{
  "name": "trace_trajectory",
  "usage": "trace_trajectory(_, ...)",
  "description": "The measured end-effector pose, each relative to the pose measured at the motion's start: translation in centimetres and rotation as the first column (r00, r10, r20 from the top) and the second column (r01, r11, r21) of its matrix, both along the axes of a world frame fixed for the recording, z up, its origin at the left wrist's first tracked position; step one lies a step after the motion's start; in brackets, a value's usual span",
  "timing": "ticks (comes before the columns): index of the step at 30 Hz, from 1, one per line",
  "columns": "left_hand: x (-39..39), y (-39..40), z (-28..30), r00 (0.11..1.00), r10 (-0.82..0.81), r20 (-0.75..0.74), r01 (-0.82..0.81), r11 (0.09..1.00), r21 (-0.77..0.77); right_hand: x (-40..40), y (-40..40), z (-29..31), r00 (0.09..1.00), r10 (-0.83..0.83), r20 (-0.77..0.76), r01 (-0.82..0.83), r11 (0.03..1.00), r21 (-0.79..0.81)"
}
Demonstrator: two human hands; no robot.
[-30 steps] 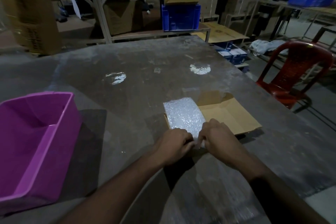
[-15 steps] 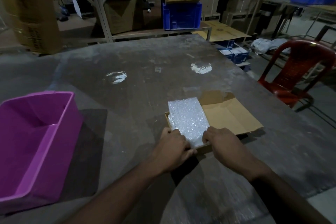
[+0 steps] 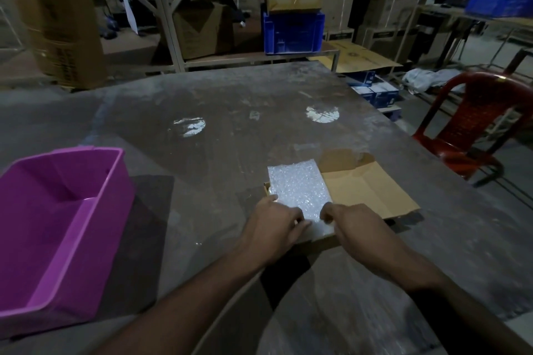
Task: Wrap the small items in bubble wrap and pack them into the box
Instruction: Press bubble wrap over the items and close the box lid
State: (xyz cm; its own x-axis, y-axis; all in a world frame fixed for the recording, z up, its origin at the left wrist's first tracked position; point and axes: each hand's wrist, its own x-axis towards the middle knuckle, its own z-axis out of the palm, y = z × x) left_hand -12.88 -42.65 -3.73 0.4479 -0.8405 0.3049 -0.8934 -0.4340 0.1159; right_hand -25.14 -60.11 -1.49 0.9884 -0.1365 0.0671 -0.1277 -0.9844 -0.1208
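A white bubble-wrapped bundle lies in a shallow cardboard box on the table, filling it from side to side. The box's lid flap lies spread flat to the right. My left hand presses on the bundle's near left corner, fingers curled over the wrap. At the near right corner, my right hand rests with its fingertips on the wrap and the box edge. Whatever is inside the wrap is hidden.
A purple plastic bin stands on the grey table at the left. A sheet of bubble wrap lies on the table under my forearms. A red plastic chair stands off the table's right edge. Cartons and a blue crate fill the background.
My hands have moved apart, from pinching the wrap's near edge together to pressing its two near corners. The bundle has settled lower in the box.
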Motion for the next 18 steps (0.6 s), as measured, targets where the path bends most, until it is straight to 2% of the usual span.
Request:
trace_trajectory(2,0.6,-0.2,1.2,0.993,0.107,-0.045,-0.114,0.969,-0.217,1.0,0.1,0.6,0.992,-0.042,0.117,0.045,0.999,-0.021)
trace_trajectory(4,1.7,-0.5,1.9,0.961,0.208,-0.18,-0.259,0.904,-0.34,2.6,-0.1,0.3,0.97,-0.099,0.222,0.098,0.995,0.017)
trace_trajectory(6,3.5,-1.3,1.6,0.902,0.289,-0.321,-0.39,0.865,-0.315,4.5,-0.7,-0.4,0.942,-0.189,0.277,0.15,0.976,0.156)
trace_trajectory(8,5.6,-2.3,0.7,0.807,0.357,-0.47,-0.503,0.832,-0.233,6.3,-1.4,-1.3,0.933,-0.266,0.242,0.191,0.936,0.294)
trace_trajectory(10,7.3,-3.2,-0.3,0.695,0.338,-0.634,-0.554,0.814,-0.173,7.7,-1.7,-1.9,0.93,-0.309,0.201,0.218,0.901,0.375)
trace_trajectory(14,9.1,-4.0,-1.9,0.416,0.157,-0.896,-0.569,0.813,-0.122,9.2,-2.3,-2.7,0.925,-0.328,0.19,0.206,0.856,0.473)
trace_trajectory(15,9.4,-4.0,-2.3,0.378,0.12,-0.918,-0.568,0.813,-0.127,9.3,-2.6,-2.8,0.929,-0.322,0.182,0.177,0.818,0.547)
trace_trajectory(18,9.9,-4.2,-2.9,0.33,0.055,-0.943,-0.532,0.836,-0.138,9.5,-3.2,-2.8,0.946,-0.297,0.127,0.088,0.616,0.783)
